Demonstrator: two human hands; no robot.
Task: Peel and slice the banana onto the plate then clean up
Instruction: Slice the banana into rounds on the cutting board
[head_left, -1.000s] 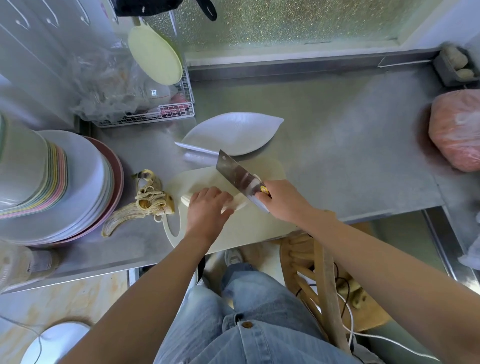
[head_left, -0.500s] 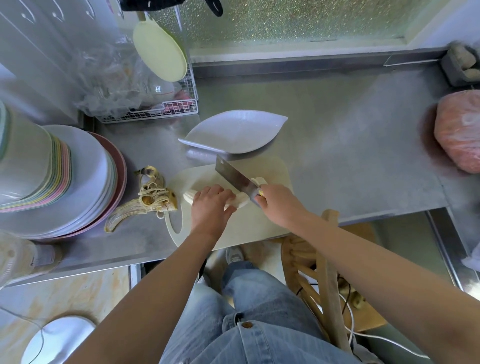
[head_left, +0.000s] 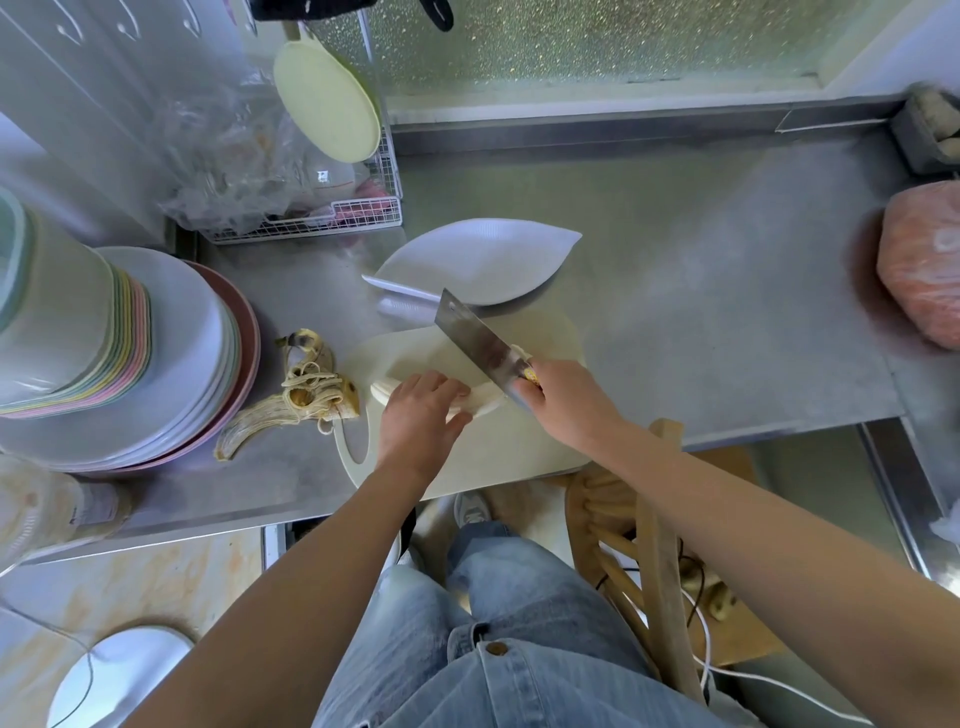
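Head camera looks down at the peeled banana (head_left: 483, 404) lying sideways on the cutting board (head_left: 511, 452), where the left hand (head_left: 415, 415) holds it down and the right hand (head_left: 566, 400) grips the knife (head_left: 478, 347), its blade crossing the banana just right of the left hand's fingers.

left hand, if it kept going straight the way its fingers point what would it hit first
Probably the cleaver blade: the left hand holds the banana with fingers aimed up and right, and the blade crosses the banana just beyond them, though the gap is hard to judge.
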